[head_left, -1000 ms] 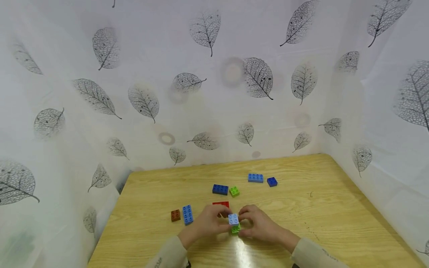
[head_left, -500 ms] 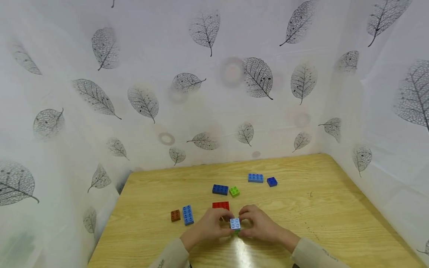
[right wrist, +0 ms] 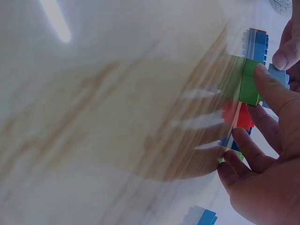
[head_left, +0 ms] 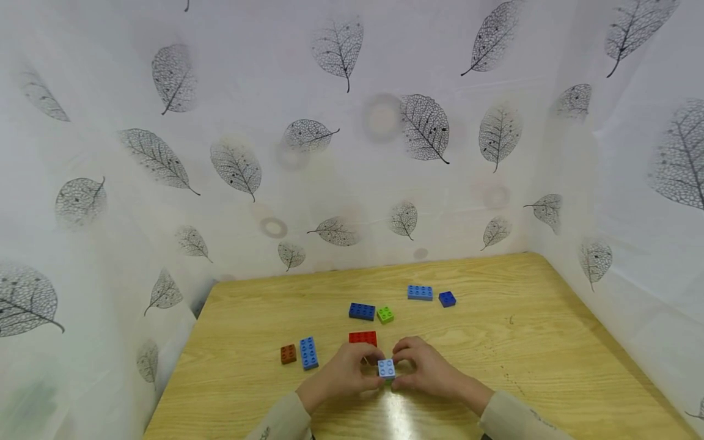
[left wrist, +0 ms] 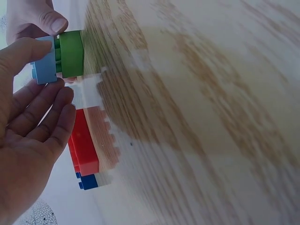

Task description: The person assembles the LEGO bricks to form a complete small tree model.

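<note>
My left hand pinches a small light blue toy brick between thumb and fingers. Directly beneath it is a green brick, which my right hand holds by its sides on the tabletop. In the left wrist view the green studs still show between the two bricks, which are lined up. From the head view, the light blue brick covers most of the green one. Behind my left fingers lies a red brick, partly hidden by the hand.
On the wooden table, a brown brick and a blue brick lie left. Farther back are a dark blue brick, a lime brick, another blue brick and a small blue brick. A leaf-patterned curtain surrounds the table.
My left hand has brought the light blue brick slightly right and toward me, over the green brick, uncovering more of the red brick. My right hand has stayed in place.
</note>
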`<state>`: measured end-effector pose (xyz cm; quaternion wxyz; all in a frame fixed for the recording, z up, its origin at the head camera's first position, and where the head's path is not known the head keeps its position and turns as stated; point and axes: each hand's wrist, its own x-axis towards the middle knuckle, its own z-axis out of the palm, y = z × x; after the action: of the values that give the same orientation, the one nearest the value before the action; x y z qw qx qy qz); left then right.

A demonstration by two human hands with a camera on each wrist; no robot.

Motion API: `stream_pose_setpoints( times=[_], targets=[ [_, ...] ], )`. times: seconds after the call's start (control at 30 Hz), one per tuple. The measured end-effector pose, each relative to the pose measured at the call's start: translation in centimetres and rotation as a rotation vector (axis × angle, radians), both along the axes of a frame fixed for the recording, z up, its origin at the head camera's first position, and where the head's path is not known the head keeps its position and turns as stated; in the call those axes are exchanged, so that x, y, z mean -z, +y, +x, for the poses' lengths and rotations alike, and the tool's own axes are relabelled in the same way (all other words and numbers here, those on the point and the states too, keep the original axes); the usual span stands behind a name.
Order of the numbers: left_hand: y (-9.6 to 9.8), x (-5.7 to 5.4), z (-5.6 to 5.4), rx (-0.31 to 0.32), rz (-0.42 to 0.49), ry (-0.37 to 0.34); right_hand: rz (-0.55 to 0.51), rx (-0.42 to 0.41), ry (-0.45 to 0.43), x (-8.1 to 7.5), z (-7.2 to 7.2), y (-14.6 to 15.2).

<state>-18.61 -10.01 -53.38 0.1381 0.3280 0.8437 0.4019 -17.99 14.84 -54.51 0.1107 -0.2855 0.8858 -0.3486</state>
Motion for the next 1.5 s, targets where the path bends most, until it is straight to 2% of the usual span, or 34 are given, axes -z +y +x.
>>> stream_pose_setpoints(
  times=[0.07,0.33,0.63,1.03,1.3,1.5],
  targets=[
    [0.02,-0.02,-0.02,-0.005,-0.004,-0.016,-0.001,0.001,-0.007,0.02,0.01,0.03],
    [0.03,0.21,0.05,0.008,-0.009,0.017,-0.01,-0.001,-0.033,0.1,0.06,0.13],
    [0.07,0.27,0.33,-0.005,-0.015,0.031,-0.004,-0.008,-0.011,0.05,0.16,0.14],
    [0.15,0.6,0.01,-0.013,-0.03,0.042,-0.01,-0.012,-0.016,0.17,0.04,0.19],
    [0.23,0.4,-0.07,-0.016,-0.061,0.039,-0.02,-0.008,0.041,0.22,0.23,-0.04],
    [0.24,0.39,-0.07,-0.019,-0.059,0.028,-0.018,-0.001,0.043,0.17,0.2,-0.13]
  ],
)
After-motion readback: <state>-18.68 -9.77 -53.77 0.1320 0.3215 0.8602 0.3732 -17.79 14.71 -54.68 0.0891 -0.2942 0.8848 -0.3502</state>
